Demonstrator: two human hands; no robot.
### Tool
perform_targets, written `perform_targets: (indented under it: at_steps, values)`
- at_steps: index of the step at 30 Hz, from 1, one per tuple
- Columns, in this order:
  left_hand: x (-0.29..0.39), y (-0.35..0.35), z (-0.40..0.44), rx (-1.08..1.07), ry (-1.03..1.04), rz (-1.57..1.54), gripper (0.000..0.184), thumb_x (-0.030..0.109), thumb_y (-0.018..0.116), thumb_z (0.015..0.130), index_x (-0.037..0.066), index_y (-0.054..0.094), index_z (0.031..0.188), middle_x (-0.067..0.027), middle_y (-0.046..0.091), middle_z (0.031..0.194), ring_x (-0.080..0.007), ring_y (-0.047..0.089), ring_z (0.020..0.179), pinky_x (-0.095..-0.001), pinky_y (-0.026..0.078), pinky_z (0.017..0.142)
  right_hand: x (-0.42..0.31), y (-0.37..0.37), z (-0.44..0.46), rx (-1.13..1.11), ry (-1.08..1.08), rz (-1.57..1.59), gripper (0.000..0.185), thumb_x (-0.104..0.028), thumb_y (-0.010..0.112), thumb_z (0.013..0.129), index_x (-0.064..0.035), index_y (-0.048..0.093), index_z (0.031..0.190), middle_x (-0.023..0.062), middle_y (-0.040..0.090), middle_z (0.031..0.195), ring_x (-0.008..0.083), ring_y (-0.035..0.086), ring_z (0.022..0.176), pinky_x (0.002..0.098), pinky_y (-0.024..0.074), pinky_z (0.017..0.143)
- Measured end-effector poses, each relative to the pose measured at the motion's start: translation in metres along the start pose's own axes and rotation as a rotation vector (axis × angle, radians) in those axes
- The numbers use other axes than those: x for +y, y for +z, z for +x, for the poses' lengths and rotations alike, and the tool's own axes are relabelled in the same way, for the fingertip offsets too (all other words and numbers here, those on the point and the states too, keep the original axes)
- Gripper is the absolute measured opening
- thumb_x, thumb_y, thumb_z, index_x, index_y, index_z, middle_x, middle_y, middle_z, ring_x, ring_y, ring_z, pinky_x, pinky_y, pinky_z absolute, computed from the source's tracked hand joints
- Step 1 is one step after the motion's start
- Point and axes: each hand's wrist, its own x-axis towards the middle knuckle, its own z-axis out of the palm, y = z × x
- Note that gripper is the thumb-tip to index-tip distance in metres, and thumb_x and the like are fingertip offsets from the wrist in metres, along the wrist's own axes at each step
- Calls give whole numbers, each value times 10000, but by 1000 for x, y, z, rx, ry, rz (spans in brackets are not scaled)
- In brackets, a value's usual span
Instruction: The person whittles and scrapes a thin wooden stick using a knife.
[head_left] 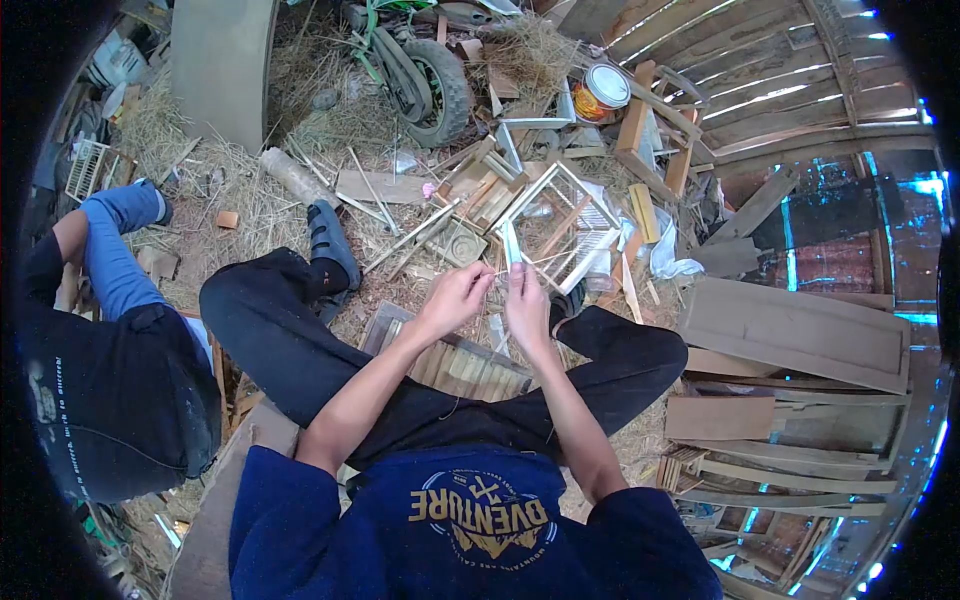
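My left hand (460,298) is closed in a pinch in front of my lap, with a thin, light-coloured stick between its fingertips. The stick spans the small gap to my right hand (527,302), which is closed around the lower end of a pale flat strip (511,243). That strip points away from me; its material is unclear. Just beyond my hands lies a small open wooden frame with thin slats (568,222). Below them, between my legs, rests a ribbed wooden panel (470,370).
Another person (120,390) sits close on my left. Wood scraps and straw cover the ground ahead, with a square wooden piece (455,243), a paint can (603,90) and a bike wheel (440,95). Boards (795,330) lean at my right by the plank wall (770,75).
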Motion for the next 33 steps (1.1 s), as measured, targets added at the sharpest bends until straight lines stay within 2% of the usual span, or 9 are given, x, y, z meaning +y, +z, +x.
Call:
perform_targets:
  at_steps: [3, 9, 12, 13, 17, 21, 27, 30, 33]
  values:
    - [1, -2, -1, 12, 43, 34, 208, 236, 581, 972, 48, 644, 1036, -167, 661, 777, -326, 659, 710, -416, 485, 632, 2, -16, 15, -51, 249, 173, 567, -465, 324, 1067, 27, 603, 1023, 222, 626, 741, 396, 640, 723, 497, 453, 678]
    - [-4, -1, -1, -86, -65, 24, 218, 247, 580, 971, 50, 646, 1038, -160, 672, 801, -320, 666, 734, -414, 492, 655, 11, 3, -4, 4, 85, 62, 561, -454, 351, 1059, 40, 615, 1031, 260, 608, 749, 439, 628, 749, 504, 461, 721]
    - [3, 0, -1, -31, -2, 3, 212, 245, 577, 971, 49, 644, 1019, -157, 673, 800, -319, 667, 738, -416, 493, 660, -22, -31, 11, 25, 334, 214, 661, -503, 296, 1064, 66, 605, 929, 225, 581, 715, 316, 597, 704, 435, 437, 683]
    - [7, -1, -2, -23, -11, -18, 207, 242, 578, 969, 48, 640, 1003, -156, 669, 790, -321, 668, 741, -421, 492, 659, -5, -23, 19, 158, 201, 196, 661, -522, 317, 1053, 53, 623, 943, 212, 591, 711, 316, 609, 690, 435, 439, 658]
    - [11, -3, 0, -54, -14, -2, 193, 228, 582, 964, 45, 637, 992, -156, 650, 754, -321, 647, 692, -434, 479, 633, -5, -15, 0, 0, 14, 74, 457, -430, 488, 1020, 1, 641, 1008, 225, 624, 701, 395, 629, 640, 473, 470, 623]
    - [-3, 2, -1, -2, 7, -19, 174, 205, 592, 958, 39, 633, 986, -157, 630, 719, -307, 620, 631, -422, 461, 592, -17, -8, -5, -31, 64, 107, 464, -449, 493, 1016, -12, 644, 978, 238, 623, 701, 410, 637, 659, 475, 461, 608]
    - [-1, -1, 0, -6, 10, -42, 179, 200, 603, 960, 23, 627, 972, -151, 613, 691, -279, 601, 588, -403, 444, 561, 8, 3, 3, -98, 48, 247, 488, -475, 461, 1036, -33, 584, 869, 84, 510, 569, 217, 529, 469, 396, 398, 467]
    - [-2, 0, 0, 1, 13, -82, 158, 174, 599, 956, 18, 617, 959, -180, 618, 698, -332, 611, 604, -424, 451, 566, 7, -8, 3, -397, 548, 725, 476, -518, 452, 1031, -96, 527, 822, -33, 394, 551, 77, 386, 406, 283, 295, 370]
    - [3, -3, 1, -11, -12, -110, 147, 160, 591, 956, 14, 613, 954, -197, 620, 706, -354, 614, 608, -428, 452, 568, -17, -15, -3, -484, 596, 814, 446, -545, 442, 1024, -155, 472, 809, -87, 339, 560, 20, 294, 388, 212, 203, 340]
